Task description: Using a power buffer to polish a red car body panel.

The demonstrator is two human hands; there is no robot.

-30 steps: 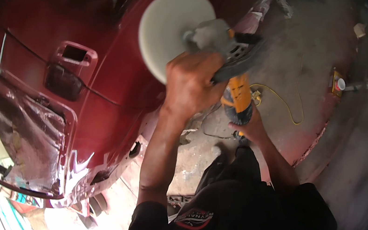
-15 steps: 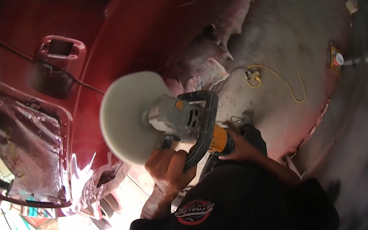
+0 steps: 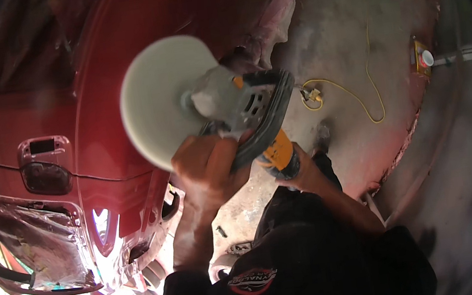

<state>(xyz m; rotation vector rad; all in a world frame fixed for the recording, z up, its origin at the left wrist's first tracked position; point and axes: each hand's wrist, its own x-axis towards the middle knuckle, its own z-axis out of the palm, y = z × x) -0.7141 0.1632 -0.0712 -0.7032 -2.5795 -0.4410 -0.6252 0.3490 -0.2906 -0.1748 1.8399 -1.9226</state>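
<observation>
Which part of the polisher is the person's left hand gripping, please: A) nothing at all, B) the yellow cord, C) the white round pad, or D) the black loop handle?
D: the left hand is wrapped round the black loop handle of the polisher, behind the white pad.

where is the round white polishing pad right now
In the head view the round white polishing pad sits upper centre, against the glossy red car body panel, just above the left hand gripping the polisher's black loop handle.

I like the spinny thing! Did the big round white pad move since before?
Yes. The round white foam pad slid along the red car body toward the door-handle recess, though the head camera also shifted.
</observation>
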